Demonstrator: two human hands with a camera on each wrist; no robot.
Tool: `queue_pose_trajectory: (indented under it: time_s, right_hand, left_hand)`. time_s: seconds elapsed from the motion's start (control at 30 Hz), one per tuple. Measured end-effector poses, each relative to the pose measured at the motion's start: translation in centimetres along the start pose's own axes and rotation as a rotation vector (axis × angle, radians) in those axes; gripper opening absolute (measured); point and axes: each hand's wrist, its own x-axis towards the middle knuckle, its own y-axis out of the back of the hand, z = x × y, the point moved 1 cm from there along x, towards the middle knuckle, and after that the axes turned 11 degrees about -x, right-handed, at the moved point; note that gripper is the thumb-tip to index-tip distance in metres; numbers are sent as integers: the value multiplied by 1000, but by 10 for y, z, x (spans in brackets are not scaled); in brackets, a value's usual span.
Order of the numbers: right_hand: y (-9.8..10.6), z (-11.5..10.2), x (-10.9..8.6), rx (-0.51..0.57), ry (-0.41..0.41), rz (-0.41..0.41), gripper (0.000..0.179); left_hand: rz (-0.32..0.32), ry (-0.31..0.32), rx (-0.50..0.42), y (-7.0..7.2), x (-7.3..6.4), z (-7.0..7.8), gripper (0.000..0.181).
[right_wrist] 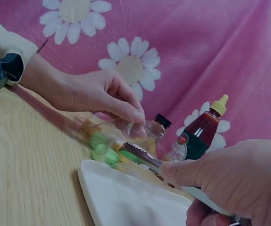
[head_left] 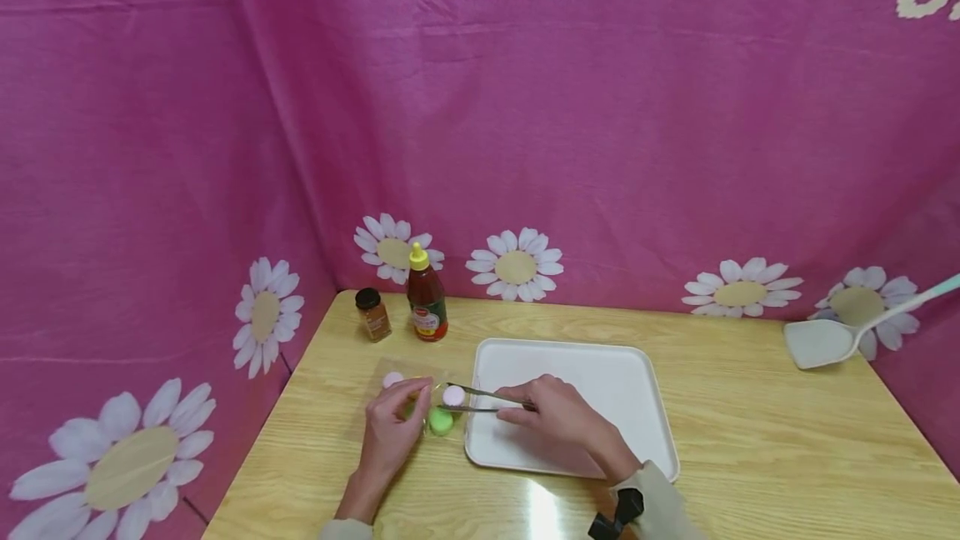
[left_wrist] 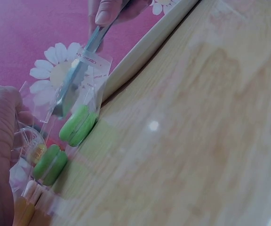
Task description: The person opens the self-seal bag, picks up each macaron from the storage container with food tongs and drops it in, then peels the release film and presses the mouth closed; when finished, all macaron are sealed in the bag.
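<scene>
Right sleeve (head_left: 663, 507) lies nearest my head camera. I see the right hand (head_left: 558, 408) gripping tongs (head_left: 491, 395), their arms parted either side of a pink macaron (head_left: 453, 396); contact, I cannot tell. Left hand (head_left: 390, 427) pinches a clear bag (left_wrist: 102, 68) around the macarons, beside the white tray (head_left: 600, 373). Green macaron (head_left: 441, 421) just beside the pink one. Sauce bottle (head_left: 427, 307) and small jar (head_left: 375, 321) stand upright behind.

Looks forward and down from the head, farthest off, across bench (head_left: 765, 432) to pink cloth (head_left: 600, 123). From left wrist, looks low and close; from right wrist, faces over tray (right_wrist: 109, 193) toward yellow-capped bottle (right_wrist: 199, 134). Shares tongs (left_wrist: 93, 42) between both wrist views.
</scene>
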Motion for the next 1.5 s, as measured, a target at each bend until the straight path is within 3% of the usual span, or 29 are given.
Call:
queue_pose_trajectory:
  time_s: [0.2,0.43,0.7,1.0,1.2,1.5]
  right_hand:
    - [2,3,-2,13,-14,23,39]
    - [-3,-5,7,32,32,16,41]
    - [-10,-14,22,23,88,14,40]
    - [-29,-23,35,-53,45,52,39]
    - [-34,-26,32,-93,9,117,34]
    - [-25,-17,10,-40,-17,98,38]
  left_hand:
    - [12,9,45,2,2,0,15]
    - [16,-20,32,0,1,-1,17]
    - [8,27,24,-1,1,2,14]
    - [7,-23,-10,-2,1,3,17]
    - [5,-33,6,-3,1,2,16]
    - [8,-40,-1,-1,0,0,18]
